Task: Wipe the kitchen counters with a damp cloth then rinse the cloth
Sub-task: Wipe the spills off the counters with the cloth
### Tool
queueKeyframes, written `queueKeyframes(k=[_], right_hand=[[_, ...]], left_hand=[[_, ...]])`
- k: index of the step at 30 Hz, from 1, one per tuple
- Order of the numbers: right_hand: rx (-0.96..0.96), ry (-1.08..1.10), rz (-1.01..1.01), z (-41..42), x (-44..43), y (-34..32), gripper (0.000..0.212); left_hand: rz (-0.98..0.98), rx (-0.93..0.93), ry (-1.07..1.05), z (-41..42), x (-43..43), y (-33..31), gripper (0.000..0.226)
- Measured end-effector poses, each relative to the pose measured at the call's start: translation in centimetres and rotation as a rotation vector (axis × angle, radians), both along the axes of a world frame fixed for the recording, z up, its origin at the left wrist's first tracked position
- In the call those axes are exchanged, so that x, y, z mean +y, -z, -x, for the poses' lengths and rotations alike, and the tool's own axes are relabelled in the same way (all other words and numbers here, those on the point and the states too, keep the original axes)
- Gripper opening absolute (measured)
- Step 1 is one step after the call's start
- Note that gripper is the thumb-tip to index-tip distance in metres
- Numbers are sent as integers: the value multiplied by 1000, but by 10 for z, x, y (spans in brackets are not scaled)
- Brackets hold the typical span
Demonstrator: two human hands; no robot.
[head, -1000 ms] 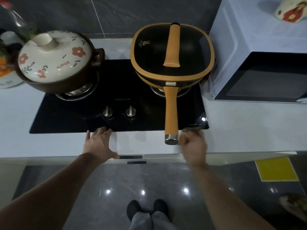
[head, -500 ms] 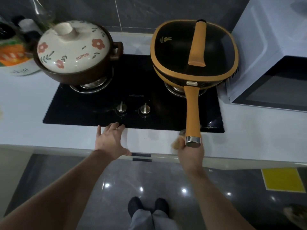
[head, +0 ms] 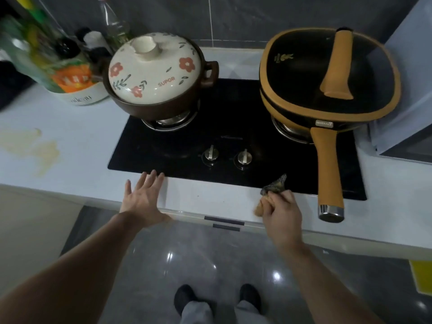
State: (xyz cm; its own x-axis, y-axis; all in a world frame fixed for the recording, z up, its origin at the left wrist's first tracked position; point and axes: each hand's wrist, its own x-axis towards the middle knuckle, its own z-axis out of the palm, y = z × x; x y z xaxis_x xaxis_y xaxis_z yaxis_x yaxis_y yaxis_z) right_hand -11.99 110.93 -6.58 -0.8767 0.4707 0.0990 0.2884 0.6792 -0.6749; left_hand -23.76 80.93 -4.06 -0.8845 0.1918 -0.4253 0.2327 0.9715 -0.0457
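- Left hand [head: 143, 199], at 7 o'clock: fingers straight and spread, palm flat on the front edge of the white counter [head: 198, 197], fingertips just short of the black hob [head: 175, 150].
- Right hand [head: 281, 215], at 5 o'clock: fingers curled round the cloth [head: 277, 184], holding it on the counter strip at the hob's front edge; a dark mesh corner pokes toward 12.
- Lidded pan [head: 304, 78]: its orange handle overhangs the hob's front edge at 3 o'clock of that hand.
- Yellowish stain [head: 30, 143] at 9 o'clock.
- Flowered clay pot [head: 154, 66] at 11, microwave [head: 402, 78] at 2.
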Motion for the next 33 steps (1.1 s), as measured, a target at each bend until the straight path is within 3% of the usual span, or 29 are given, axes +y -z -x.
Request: queueKeyframes(k=[5, 11, 15, 18, 22, 28, 30, 33], right_hand=[[-114, -202, 15, 44, -85, 23, 15], [-146, -353, 59, 88, -170, 5, 22], [-81, -17, 84, 57, -135, -4, 12], [-126, 151, 19, 43, -129, -9, 9], [-62, 5, -4, 69, -183, -2, 9], [-160, -221, 40, 120, -255, -1, 28], [-174, -170, 110, 114, -249, -13, 22], [-103, 97, 106, 83, -213, -7, 18]], left_hand=[[-55, 2, 27, 12, -7, 2, 118], [-33, 51, 114, 16, -15, 8, 118], [-158, 159, 236, 28, -48, 5, 112], [-142, 138, 200, 49, -94, -1, 122], [-73, 49, 168, 73, -126, 0, 125], [-69, 32, 157, 75, -125, -2, 123], [-87, 29, 140, 74, -126, -2, 122], [-112, 14, 139, 73, -127, 1, 120]])
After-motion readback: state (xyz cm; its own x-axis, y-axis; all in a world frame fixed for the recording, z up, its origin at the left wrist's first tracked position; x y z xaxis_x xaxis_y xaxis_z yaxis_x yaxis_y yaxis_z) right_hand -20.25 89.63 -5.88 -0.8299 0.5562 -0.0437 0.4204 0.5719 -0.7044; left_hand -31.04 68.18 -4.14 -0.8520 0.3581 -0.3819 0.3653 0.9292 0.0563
